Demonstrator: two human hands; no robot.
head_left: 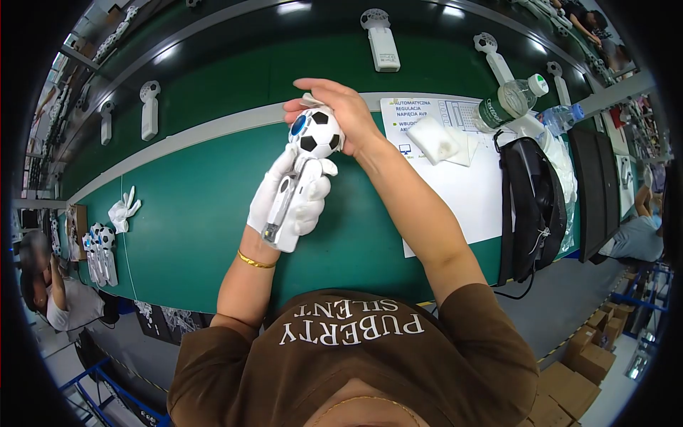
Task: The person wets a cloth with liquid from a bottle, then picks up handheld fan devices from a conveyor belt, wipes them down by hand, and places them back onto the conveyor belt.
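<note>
My left hand [290, 196], in a white glove, is wrapped around the handle of a white handheld fan [319, 135] with a black-and-white soccer-ball head. The fan is tilted, its ball end pointing away from me and its base near my wrist. A round blue part shows on the left side of the ball. A clear strip runs along the handle. My bare right hand [348, 117] cups the far and right side of the ball, with a whitish cloth [311, 102] pressed between palm and ball. Part of the cloth is hidden by my fingers.
Similar fans [384, 50] stand spaced along the dark green belt beyond the bench edge. To the right lie a printed sheet [455, 192], white pads [434, 139], a bottle [509, 103] and a black bag [530, 206]. Left are a white glove [124, 211] and grouped fans [102, 252].
</note>
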